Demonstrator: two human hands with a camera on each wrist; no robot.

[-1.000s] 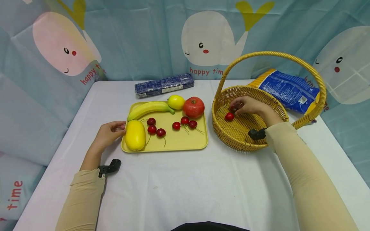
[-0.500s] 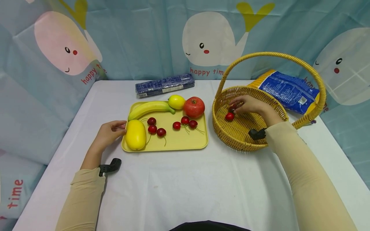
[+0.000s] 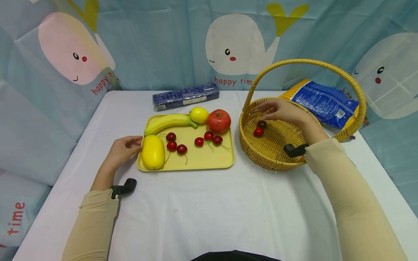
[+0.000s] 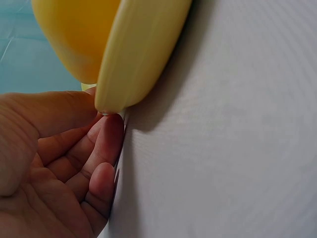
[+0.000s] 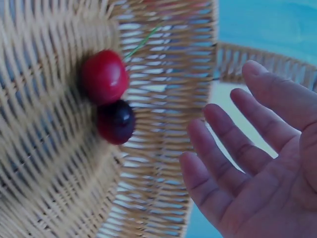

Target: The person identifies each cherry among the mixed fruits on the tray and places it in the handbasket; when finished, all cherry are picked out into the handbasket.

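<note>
At the yellow tray's left edge, my left hand pinches the rim beside an oval yellow fruit. Thumb and curled fingers meet the tray edge in the left wrist view. Over the back of the wicker basket, my right hand hovers with nothing in it. In the right wrist view its fingers are spread apart from a red cherry and a dark cherry, which touch each other on the basket's weave.
On the tray lie a banana, a lemon, a red round fruit and several cherries. Behind it is a dark blue packet. A blue and yellow bag lies behind the basket, whose tall handle arches overhead.
My right hand has let go of the dark cherry and lifted slightly away from it, toward the back right. The dark cherry now shows fully beside the red one. My left hand stays at the tray.
</note>
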